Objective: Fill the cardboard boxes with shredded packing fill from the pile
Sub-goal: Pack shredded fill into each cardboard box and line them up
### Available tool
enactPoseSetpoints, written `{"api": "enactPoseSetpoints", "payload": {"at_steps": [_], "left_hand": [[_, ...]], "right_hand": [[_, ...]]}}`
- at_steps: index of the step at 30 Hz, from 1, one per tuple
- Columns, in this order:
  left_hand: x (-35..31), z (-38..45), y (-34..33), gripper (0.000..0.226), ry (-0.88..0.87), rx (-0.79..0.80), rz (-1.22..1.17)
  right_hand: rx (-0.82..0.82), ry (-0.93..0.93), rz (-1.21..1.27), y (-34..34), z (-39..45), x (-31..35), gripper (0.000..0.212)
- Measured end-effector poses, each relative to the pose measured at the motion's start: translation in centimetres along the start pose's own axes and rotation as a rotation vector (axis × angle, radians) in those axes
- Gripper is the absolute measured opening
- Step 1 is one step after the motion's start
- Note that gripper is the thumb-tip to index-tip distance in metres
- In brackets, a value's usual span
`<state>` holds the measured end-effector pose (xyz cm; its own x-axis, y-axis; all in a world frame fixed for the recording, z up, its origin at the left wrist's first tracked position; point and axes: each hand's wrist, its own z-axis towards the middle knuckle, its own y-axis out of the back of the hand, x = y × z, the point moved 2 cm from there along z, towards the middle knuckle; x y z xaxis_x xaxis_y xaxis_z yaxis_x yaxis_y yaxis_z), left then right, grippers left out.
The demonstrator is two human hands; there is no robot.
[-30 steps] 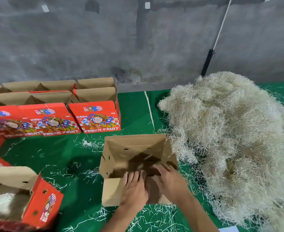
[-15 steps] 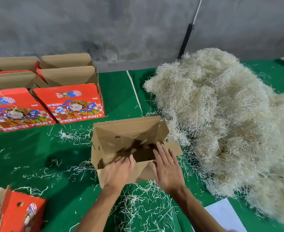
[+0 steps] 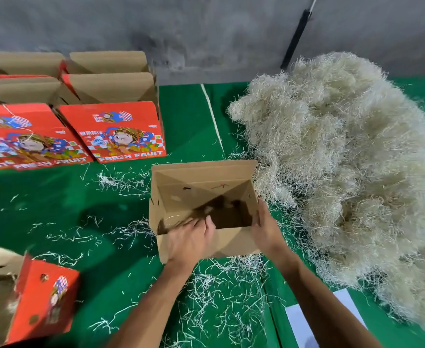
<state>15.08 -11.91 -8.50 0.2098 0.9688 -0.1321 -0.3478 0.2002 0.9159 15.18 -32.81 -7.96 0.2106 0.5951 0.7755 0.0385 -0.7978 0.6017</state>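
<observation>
**Open box squared up beside the fill pile**

We have the open brown cardboard box (image 3: pixel 204 209) standing on the green-covered bench (image 3: pixel 56 209), its right wall touching the edge of the big heap of pale shredded packing fill (image 3: pixel 344 172) — close enough, we judge, that a handful needs only a short carry. Our left hand (image 3: pixel 191 237) hooks over the near wall, its fingers (image 3: pixel 206 222) curled down inside the rim and gripping it. Our right hand (image 3: pixel 264 227) lies against the near right corner with fingers nearly straight, bracing the wall rather than clutching it. The hold seems meant to keep the box square and open. Inside we see only a stray strand or two, so this box is not yet filled.

Half a second ago both hands lay on the near flap; since then the left has gone over the rim and the right has slid to the corner.

At far left sit red printed fruit boxes (image 3: pixel 113 131) in rows, and another red box (image 3: pixel 41 297) lies near left, fill showing in it. Loose shreds (image 3: pixel 219 297) litter the cloth.
</observation>
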Motion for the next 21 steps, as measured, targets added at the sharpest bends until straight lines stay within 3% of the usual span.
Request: {"api": "enactPoseSetpoints", "payload": {"at_steps": [3,6,10,12,16,21], "left_hand": [[-0.2,0.0,-0.3,0.057,0.041,0.062,0.001],[-0.6,-0.3,-0.1,0.058,0.085,0.099,-0.017],[-3.3,0.2,0.4,0.022,0.045,0.041,-0.196],[-6.7,0.7,0.1,0.011,-0.01,0.011,-0.395],[-16.4,0.8,-1.4,0.034,-0.08,0.049,-0.71],[-27.0,1.4,-2.8,0.033,-0.277,0.151,-0.803]], "right_hand": [[-0.035,-0.06,-0.064,0.2,0.5,-0.8,0.027],[-0.033,-0.057,0.024,0.1,0.3,-0.9,0.031],[-0.026,-0.031,0.049,1.8,-0.7,-2.1,0.05],[-0.122,0.0,0.018,3.8,-1.9,-3.5,0.056],[-0.25,-0.049,-0.186,9.3,-3.0,-8.2,0.058],[-0.299,-0.134,-0.233,14.4,-1.8,-12.8,0.061]]}}
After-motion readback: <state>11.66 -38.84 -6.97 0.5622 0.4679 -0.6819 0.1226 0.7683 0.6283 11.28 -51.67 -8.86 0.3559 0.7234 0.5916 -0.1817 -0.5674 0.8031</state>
